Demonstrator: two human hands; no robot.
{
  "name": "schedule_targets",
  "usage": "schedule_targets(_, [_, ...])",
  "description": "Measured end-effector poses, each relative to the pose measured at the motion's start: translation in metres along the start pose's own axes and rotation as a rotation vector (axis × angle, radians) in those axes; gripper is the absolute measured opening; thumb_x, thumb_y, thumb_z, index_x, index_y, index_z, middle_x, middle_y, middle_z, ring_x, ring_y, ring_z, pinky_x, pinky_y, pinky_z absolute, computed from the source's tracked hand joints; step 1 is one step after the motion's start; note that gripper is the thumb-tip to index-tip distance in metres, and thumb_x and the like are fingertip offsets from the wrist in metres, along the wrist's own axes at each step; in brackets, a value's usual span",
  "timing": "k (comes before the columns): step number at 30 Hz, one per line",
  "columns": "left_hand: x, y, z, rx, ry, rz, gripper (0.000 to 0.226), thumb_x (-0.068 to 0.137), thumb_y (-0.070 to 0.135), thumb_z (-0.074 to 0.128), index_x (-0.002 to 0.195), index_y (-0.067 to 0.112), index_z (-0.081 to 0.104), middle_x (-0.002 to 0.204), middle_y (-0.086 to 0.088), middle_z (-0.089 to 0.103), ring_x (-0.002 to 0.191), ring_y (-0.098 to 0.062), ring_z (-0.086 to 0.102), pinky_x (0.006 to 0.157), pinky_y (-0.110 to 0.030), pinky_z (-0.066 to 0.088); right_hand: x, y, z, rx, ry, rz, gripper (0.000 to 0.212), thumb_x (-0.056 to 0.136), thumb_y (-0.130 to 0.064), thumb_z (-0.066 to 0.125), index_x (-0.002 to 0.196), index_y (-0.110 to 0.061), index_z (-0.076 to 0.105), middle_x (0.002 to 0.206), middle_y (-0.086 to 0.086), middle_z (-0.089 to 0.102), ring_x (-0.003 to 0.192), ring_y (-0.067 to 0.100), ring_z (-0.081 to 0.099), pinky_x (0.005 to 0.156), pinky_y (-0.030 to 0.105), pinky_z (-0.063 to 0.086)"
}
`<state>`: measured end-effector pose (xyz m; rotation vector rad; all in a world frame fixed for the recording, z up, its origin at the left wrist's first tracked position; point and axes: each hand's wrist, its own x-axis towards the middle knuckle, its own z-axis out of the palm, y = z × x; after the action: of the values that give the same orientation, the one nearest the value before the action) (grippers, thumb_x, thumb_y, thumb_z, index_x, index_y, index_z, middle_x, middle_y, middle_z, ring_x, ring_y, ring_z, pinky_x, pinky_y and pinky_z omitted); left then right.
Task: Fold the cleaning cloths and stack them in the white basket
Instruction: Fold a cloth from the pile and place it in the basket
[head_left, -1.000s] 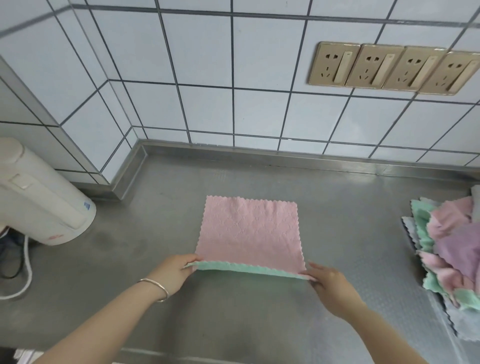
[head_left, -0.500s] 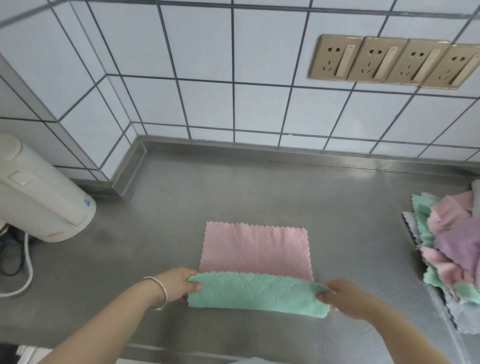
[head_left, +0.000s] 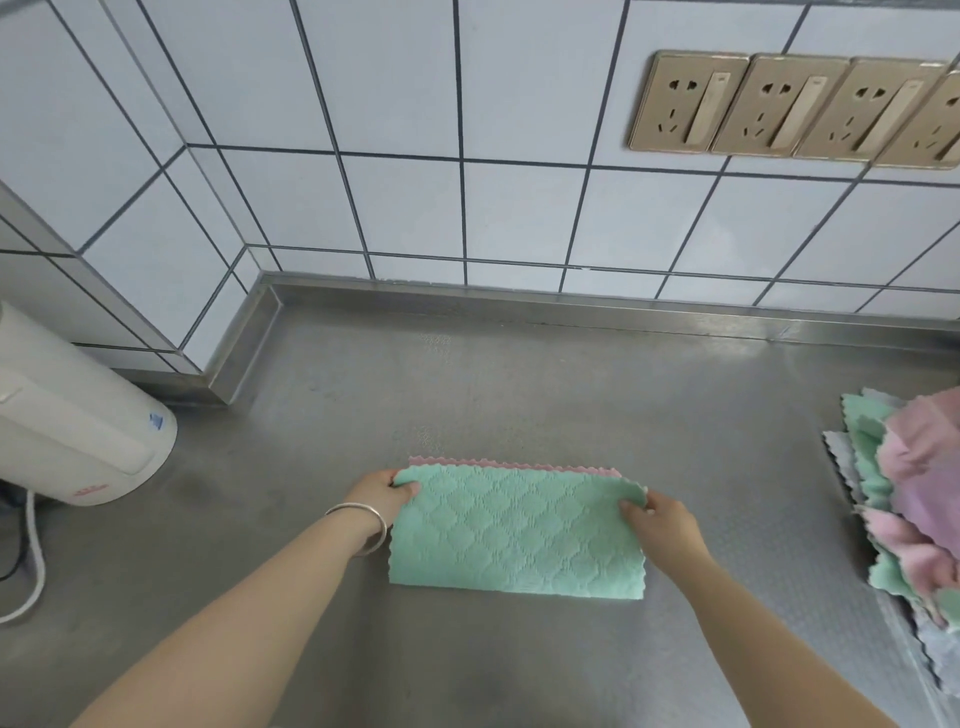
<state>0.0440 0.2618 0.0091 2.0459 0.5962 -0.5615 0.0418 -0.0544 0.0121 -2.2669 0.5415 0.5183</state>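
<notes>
Both my hands pinch the far corners of one cleaning cloth (head_left: 514, 535) on the steel counter (head_left: 571, 395), left hand (head_left: 382, 493) at the left corner and right hand (head_left: 660, 525) at the right, thumbs on top and the other digits tucked under the edge. I hold it this way, by my reading, to lay the mint-green half squarely over the pink half, whose scalloped edge shows as a thin strip just beyond the green. One fold looks nearly matched; a second fold is likely needed before stacking.

Largest to smallest, counted: one tiled wall (head_left: 363, 130) behind the counter; one white appliance (head_left: 72, 415) at far left with one white cord (head_left: 31, 561) trailing below it; one loose heap of unfolded cloths (head_left: 914, 499) at the right edge, well apart from the cloth in hand, in pink, green, purple and grey, too jumbled and cut off by the frame for me to count; four gold wall sockets (head_left: 779, 104) in a row, the last one cropped; one silver bangle (head_left: 363, 525) on my left wrist.

No white basket appears anywhere in view, so I cannot say where the stack will go
</notes>
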Motion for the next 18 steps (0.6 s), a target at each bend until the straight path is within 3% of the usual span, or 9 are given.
schedule_targets(2, [0.012,-0.003,0.002,-0.033,0.015,-0.036,0.031,0.092,0.018,0.055,0.121,0.010,0.060,0.117,-0.006,0.064,0.098,-0.020,0.060,0.086,-0.025,0.044,0.004,-0.002,0.001,-0.011,0.018,0.004,0.030,0.092,-0.020,0.049,0.107,0.004,0.059,0.099,0.023,0.063,0.078,0.029,0.054,0.072,0.039,0.048])
schedule_targets(5, [0.024,-0.010,0.004,-0.070,0.034,-0.091,0.029,0.089,0.022,0.059,0.116,0.012,0.063,0.113,-0.007,0.067,0.100,-0.025,0.064,0.093,-0.034,0.049,0.007,-0.002,0.003,-0.026,0.030,0.003,0.027,0.093,-0.022,0.048,0.107,-0.002,0.061,0.093,0.016,0.062,0.079,0.027,0.053,0.080,0.039,0.048])
schedule_targets(8, [0.031,-0.014,0.006,-0.034,0.078,-0.114,0.027,0.088,0.026,0.060,0.110,0.011,0.065,0.107,-0.009,0.069,0.097,-0.026,0.064,0.090,-0.035,0.050,0.010,-0.003,0.007,-0.061,0.038,-0.012,0.028,0.094,-0.025,0.047,0.105,-0.003,0.060,0.095,0.018,0.065,0.079,0.029,0.055,0.077,0.039,0.048])
schedule_targets(14, [0.041,-0.014,0.007,0.023,0.105,-0.112,0.029,0.088,0.033,0.059,0.106,0.012,0.066,0.103,-0.009,0.069,0.094,-0.027,0.064,0.085,-0.033,0.049,0.016,-0.003,0.014,-0.092,0.092,0.027,0.027,0.095,-0.029,0.045,0.093,-0.005,0.058,0.073,0.006,0.056,0.070,0.024,0.052,0.061,0.031,0.039])
schedule_targets(18, [0.045,-0.013,0.012,0.098,0.117,-0.091,0.033,0.087,0.036,0.059,0.109,0.011,0.065,0.104,-0.008,0.068,0.094,-0.026,0.063,0.085,-0.034,0.048,0.017,-0.001,0.021,-0.112,0.122,0.072,0.025,0.095,-0.030,0.044,0.096,-0.008,0.058,0.079,0.007,0.058,0.075,0.027,0.055,0.062,0.029,0.041])
